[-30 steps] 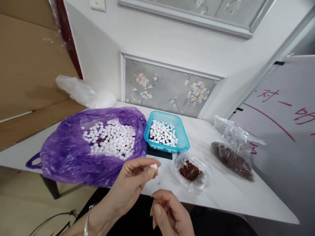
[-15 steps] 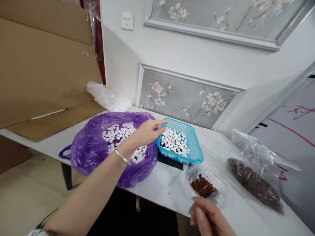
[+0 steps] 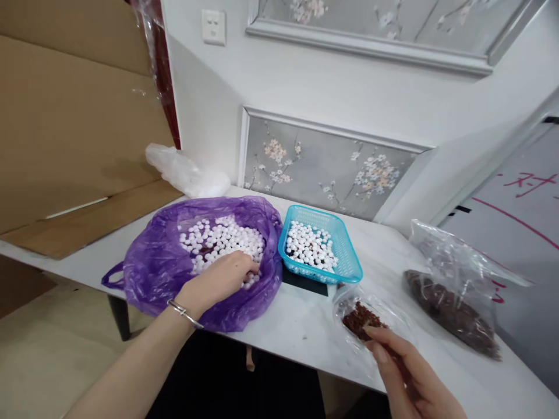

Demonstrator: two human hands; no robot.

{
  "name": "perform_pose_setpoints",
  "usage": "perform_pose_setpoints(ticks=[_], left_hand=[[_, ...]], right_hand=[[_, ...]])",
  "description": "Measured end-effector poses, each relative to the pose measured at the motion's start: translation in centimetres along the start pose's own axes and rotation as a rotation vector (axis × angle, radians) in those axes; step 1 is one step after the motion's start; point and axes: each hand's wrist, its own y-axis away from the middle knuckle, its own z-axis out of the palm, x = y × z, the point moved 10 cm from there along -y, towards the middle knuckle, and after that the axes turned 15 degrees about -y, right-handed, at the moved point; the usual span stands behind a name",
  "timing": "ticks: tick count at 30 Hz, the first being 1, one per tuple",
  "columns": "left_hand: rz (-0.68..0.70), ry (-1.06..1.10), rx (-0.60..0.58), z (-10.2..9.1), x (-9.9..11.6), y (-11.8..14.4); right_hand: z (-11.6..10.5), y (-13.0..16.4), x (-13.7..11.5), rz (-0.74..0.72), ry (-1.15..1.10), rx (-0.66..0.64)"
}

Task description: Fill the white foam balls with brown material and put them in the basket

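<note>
Fingertips of the left hand (image 3: 218, 280) vanish among white balls (image 3: 222, 241) inside the purple bag (image 3: 152, 273); the right hand (image 3: 410, 378) is cut off at the frame's bottom, its grip unclear.

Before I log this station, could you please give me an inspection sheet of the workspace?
Surface: white table, bare at the front edge.
Job's things: purple bag of white beads; blue basket part-filled with white beads; small clear bag of reddish-brown bits.
Clutter: larger clear bag of brown bits; crumpled white bag.
Grippers: left hand in the purple bag's beads; right hand at the small clear bag.
Cables: nothing seen.
Surroundings: cardboard sheets, wall socket, floral panels, whiteboard.
</note>
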Motion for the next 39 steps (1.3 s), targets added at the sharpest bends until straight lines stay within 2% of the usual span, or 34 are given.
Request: perform_pose_setpoints(ticks=[3, 5, 8, 10, 13, 16, 19, 23, 27, 31, 35, 39], left_hand=[[0.004, 0.005, 0.013, 0.0, -0.1, -0.3], [0.007, 0.008, 0.039, -0.7, -0.2, -0.4], [-0.035, 0.092, 0.099, -1.8, -0.6, -0.1], [-0.093, 0.334, 0.14, -2.3, -0.7, 0.6], [-0.163, 0.899, 0.125, -1.4, 0.9, 2.0], [-0.212, 1.414, -0.036, 1.1, 4.7, 3.1], [-0.262, 1.68, -0.184, 3.4, 8.0, 3.7], [-0.304, 1.794, -0.274, 4.7, 9.8, 3.8], [-0.29, 1.786, -0.308, 5.0, 10.5, 3.4], [-0.279, 1.77, -0.345, 5.9, 11.4, 3.0], [-0.3, 1.748, -0.392, 7.2, 12.2, 2.8], [-0.32, 1.734, -0.419, 8.1, 12.7, 2.7]], right_hand=[[-0.2, -1.1, -0.8, -0.101, 0.131, -0.085], [-0.6, -2.2, -1.0, -0.127, 0.234, -0.081], [0.3, -3.8, -0.7, -0.135, 0.389, -0.146], [1.3, -4.5, -0.2, -0.111, 0.447, -0.191], [3.0, -4.9, 0.5, -0.073, 0.514, -0.266], [4.5, -4.6, 0.7, -0.048, 0.545, -0.337], [5.2, -4.5, 0.9, -0.028, 0.54, -0.354], [4.7, -4.8, 1.0, -0.012, 0.457, -0.294], [3.0, -5.2, 0.9, 0.015, 0.285, -0.159], [1.4, -5.0, 2.0, 0.108, 0.078, -0.041], [0.7, -4.6, 3.2, 0.192, -0.081, 0.013], [0.1, -4.6, 2.9, 0.17, -0.176, 0.054]])
